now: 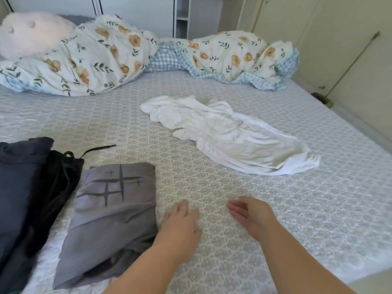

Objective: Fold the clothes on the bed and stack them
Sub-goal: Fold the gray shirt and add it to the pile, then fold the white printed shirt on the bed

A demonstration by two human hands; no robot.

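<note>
My left hand [180, 224] rests palm-down, fingers loosely spread, on the patterned grey-blue bedsheet [233, 198], just beside the folded grey T-shirt with a dark star print [114, 211]; it grips nothing. My right hand [251, 215] hovers open and empty, fingers relaxed, near the sheet. One crumpled white garment [229, 132] lies unfolded mid-bed, well apart from both hands. At the left edge sit one dark navy garment [19, 183] and one black drawstring garment [57, 179], overlapping. A floral quilt with gingham lining [95, 58] is bunched along the far side.
</note>
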